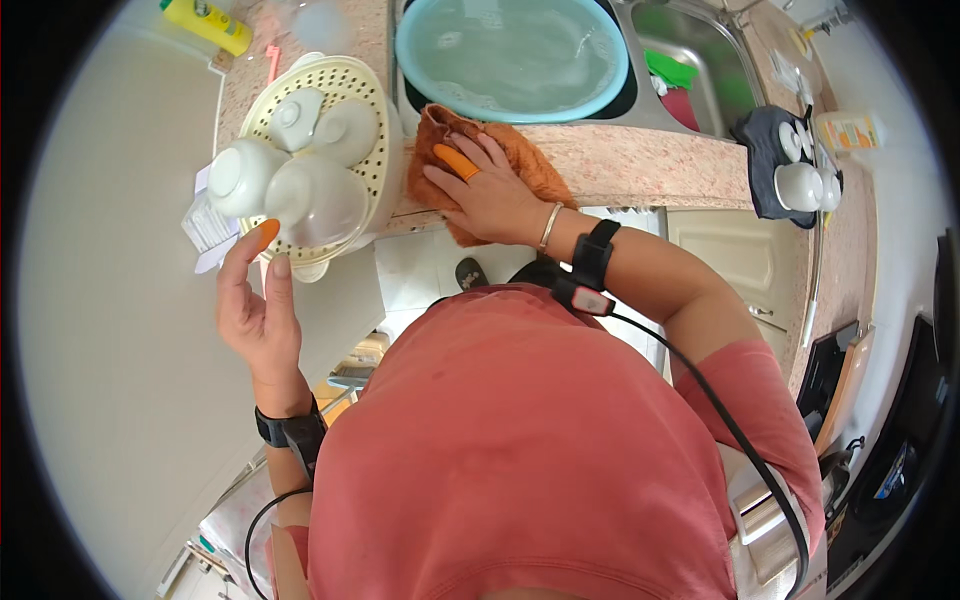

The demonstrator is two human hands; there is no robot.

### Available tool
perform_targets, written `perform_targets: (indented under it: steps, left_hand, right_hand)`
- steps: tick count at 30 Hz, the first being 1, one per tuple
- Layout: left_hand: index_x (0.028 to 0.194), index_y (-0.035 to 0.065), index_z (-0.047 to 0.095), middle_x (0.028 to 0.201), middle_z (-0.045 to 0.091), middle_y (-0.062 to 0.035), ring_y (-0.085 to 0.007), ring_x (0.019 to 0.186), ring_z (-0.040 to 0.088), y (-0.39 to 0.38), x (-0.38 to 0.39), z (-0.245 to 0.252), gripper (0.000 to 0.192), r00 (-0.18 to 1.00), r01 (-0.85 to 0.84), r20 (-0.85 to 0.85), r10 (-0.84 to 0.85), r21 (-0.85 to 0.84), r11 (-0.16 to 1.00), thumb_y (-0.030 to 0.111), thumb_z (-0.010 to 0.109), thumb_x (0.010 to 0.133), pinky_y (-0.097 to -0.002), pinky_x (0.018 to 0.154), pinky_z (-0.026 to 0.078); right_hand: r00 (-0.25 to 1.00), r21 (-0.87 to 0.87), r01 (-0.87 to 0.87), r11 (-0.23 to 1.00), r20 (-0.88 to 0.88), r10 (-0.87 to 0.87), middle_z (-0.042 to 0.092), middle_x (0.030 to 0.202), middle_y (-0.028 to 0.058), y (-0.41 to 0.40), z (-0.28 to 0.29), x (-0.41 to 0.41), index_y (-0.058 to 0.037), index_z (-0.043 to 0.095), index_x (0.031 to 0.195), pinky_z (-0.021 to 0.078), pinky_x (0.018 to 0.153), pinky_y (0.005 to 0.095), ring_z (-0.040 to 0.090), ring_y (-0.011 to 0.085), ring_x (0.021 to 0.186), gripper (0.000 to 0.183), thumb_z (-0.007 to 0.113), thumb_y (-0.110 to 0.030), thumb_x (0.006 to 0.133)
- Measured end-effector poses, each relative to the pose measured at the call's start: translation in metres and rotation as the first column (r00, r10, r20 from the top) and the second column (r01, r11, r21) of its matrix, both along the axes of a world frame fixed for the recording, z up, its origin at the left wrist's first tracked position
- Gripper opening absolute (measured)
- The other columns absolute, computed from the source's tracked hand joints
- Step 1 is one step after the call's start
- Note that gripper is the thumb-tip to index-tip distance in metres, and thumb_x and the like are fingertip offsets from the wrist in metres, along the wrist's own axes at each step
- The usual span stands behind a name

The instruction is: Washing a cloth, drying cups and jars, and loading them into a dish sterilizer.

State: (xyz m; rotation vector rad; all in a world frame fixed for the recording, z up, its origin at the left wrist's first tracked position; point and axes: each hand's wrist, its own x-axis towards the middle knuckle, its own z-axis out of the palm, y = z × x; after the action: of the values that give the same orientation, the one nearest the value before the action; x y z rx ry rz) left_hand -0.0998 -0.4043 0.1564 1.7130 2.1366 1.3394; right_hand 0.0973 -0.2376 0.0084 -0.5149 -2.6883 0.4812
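An orange-brown towel cloth point(532, 161) lies bunched over the front edge of the countertop, partly hanging down. My right hand point(487, 187) presses on it with spread fingers, holding it against the counter. One finger of each hand wears an orange finger cot. My left hand point(259, 315) is raised by the near side of a cream colander point(375, 90), thumb and index finger apart, nothing between them. Inside the colander, a white bowl point(244, 178) and a translucent bowl point(319, 196) sit upside down. Two smaller white pieces, a lid-like one point(346, 131) and another point(295, 118), lie behind them.
A light-blue basin point(512, 116) of cloudy water sits in the sink beyond the cloth. The other steel sink bowl point(724, 71) holds a green cloth point(670, 69). At right, white cups point(799, 187) rest on a dark cloth point(761, 161). A yellow bottle point(210, 26) stands far left.
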Motion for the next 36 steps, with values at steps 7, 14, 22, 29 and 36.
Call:
perform_targets:
  steps: [7,14,22,29,36]
  left_hand:
    - [0.118,0.0001,0.047,0.112,0.055,-0.0110,-0.0134,0.090,0.052,-0.048,-0.034,-0.012,0.034,0.923,-0.306,0.292,0.252,0.157,0.939,0.006,0.057,0.086,-0.0291,0.084,0.043]
    - [0.126,0.0113,0.039,0.115,0.048,-0.0076,-0.0193,0.094,0.049,-0.076,-0.058,-0.062,0.052,0.413,-0.362,0.692,0.592,-0.472,0.804,0.039,0.057,0.085,-0.0394,0.079,0.044]
    - [0.136,0.0206,0.027,0.130,0.042,-0.0070,-0.0285,0.115,0.045,-0.045,-0.057,-0.074,0.062,0.136,-0.059,0.902,0.411,-0.406,0.912,0.039,0.054,0.084,-0.0573,0.088,0.038]
    - [0.135,0.0159,0.026,0.127,0.045,-0.0105,-0.0287,0.109,0.052,-0.042,-0.076,-0.080,0.061,0.107,-0.002,0.958,0.268,-0.269,0.963,0.011,0.050,0.080,-0.0527,0.081,0.048]
    - [0.134,0.0097,0.026,0.125,0.044,-0.0126,-0.0267,0.110,0.052,-0.039,-0.091,-0.050,0.066,0.098,-0.009,0.988,0.121,-0.121,0.993,-0.001,0.045,0.072,-0.0419,0.083,0.052]
  right_hand:
    - [0.985,0.052,0.037,0.998,0.165,-0.045,0.055,0.109,0.0088,0.018,0.029,0.033,-0.0140,0.058,0.112,0.0268,0.094,0.0433,0.041,0.0283,0.112,0.044,0.064,-0.030,0.072]
    - [0.966,-0.012,0.099,0.995,0.243,-0.093,0.062,0.085,0.0137,0.015,0.102,0.010,-0.0090,0.061,0.108,0.0281,0.095,0.0465,0.050,0.0321,0.097,0.048,0.065,-0.040,0.072]
    - [0.977,-0.754,0.112,0.647,-0.034,-0.209,0.061,0.103,0.0139,0.062,0.053,-0.104,-0.0027,0.044,0.127,0.0470,0.077,0.0357,0.057,0.0265,0.095,0.054,0.052,-0.037,0.086]
    - [0.993,-0.925,0.062,0.375,0.018,-0.120,0.061,0.093,0.0093,0.066,0.049,-0.133,0.0014,0.054,0.111,0.0511,0.063,0.0273,0.058,0.0142,0.075,0.032,0.046,-0.018,0.086]
    - [0.964,-0.903,0.027,0.429,-0.090,-0.249,0.062,0.089,0.0101,0.045,0.089,-0.112,0.0050,0.056,0.104,0.0543,0.060,0.0289,0.061,0.0143,0.075,0.028,0.046,-0.013,0.085]
